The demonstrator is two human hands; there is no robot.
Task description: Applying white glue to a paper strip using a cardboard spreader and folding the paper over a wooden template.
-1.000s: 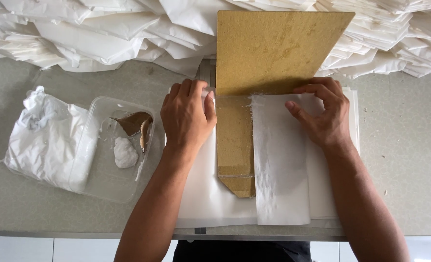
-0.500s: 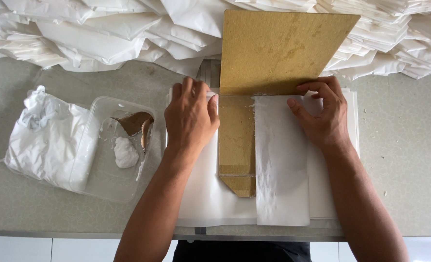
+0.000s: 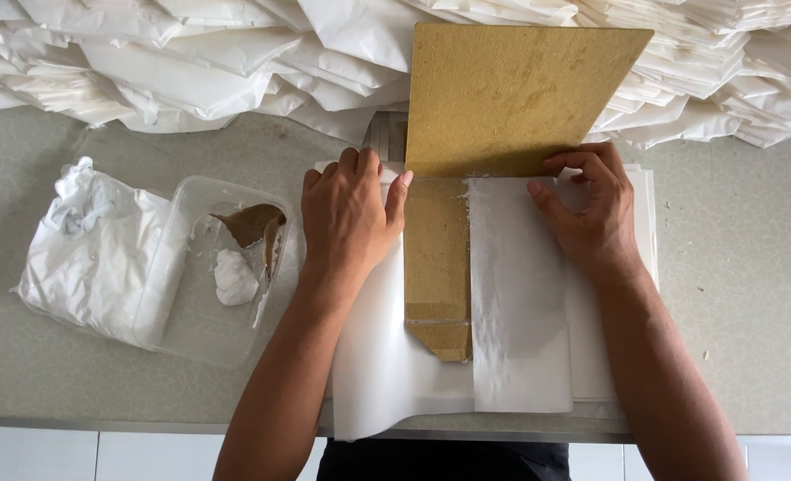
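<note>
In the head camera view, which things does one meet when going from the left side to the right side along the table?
Crumpled white bag → clear plastic container holding white paste → left hand → brown board → folded white paper strip → right hand.
</note>
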